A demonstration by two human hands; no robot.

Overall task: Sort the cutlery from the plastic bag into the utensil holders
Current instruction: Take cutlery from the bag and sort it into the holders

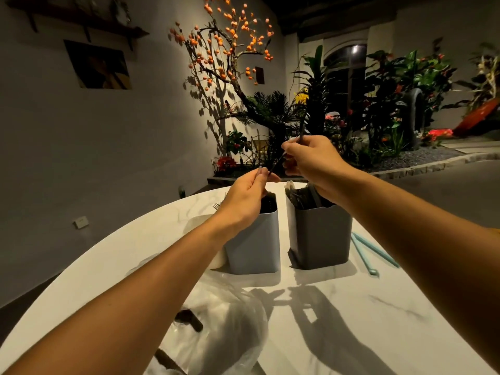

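Observation:
Two utensil holders stand side by side on the white marble table (351,320): a light grey holder (254,239) on the left and a dark grey holder (322,234) on the right with cutlery sticking out of it. Above them, my right hand (311,161) grips a thin dark utensil (278,161) by its upper part. My left hand (251,190) pinches the lower end of the same utensil over the light holder. A clear plastic bag (224,320) lies near the front edge with dark handles showing inside.
Pale blue utensils (370,253) lie on the table to the right of the dark holder. A white object (217,259) sits behind my left forearm. Beyond the table are a grey wall, an orange-blossomed tree and potted plants.

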